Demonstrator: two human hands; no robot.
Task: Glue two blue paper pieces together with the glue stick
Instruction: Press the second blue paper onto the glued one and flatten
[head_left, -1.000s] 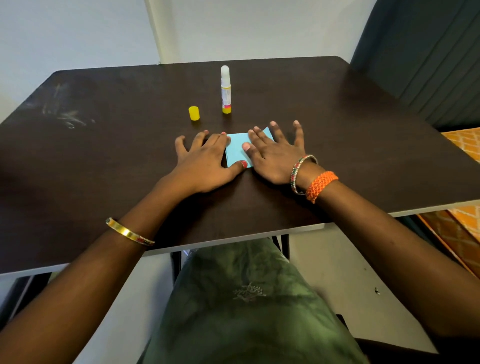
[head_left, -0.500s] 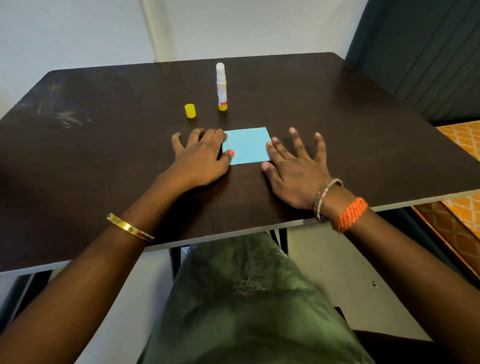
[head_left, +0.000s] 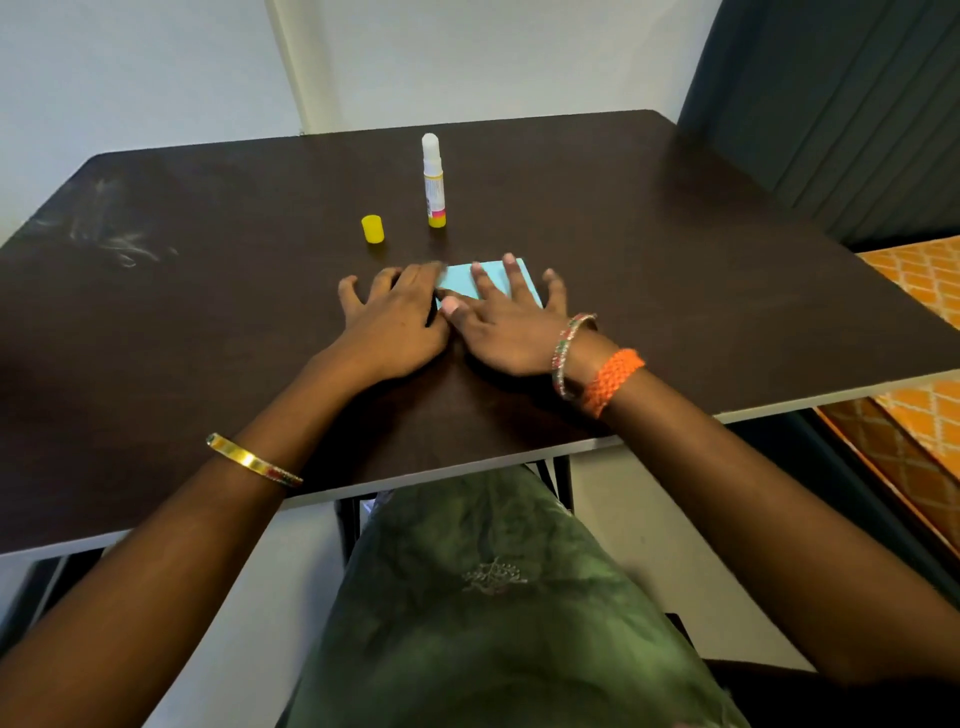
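Blue paper (head_left: 457, 280) lies flat on the dark table (head_left: 675, 270), near the middle of the near half, and only one light blue sheet can be made out; I judge the second piece sits directly under it, though no separate edge shows. The right hand (head_left: 511, 332) rests on top with fingers straight and spread, palm down, holding nothing, which reads as pressing the sheets so the glue takes across the whole face. The left hand (head_left: 392, 322) lies flat just left of the paper, fingers also straight and gripping nothing, its fingertips at the sheet's left edge, probably to stop the paper sliding sideways under the pressure; whether they overlap the edge is blurred.

Farther away, the glue stick (head_left: 433, 182) stands upright with its white tip bare, and its yellow cap (head_left: 373, 229) stands just to its left, apart from it. Both sit beyond the paper and out of the hands' way, which suggests the gluing stroke is done and only the pressing remains. An uncapped stick will dry, so capping it looks like the sensible move afterwards.
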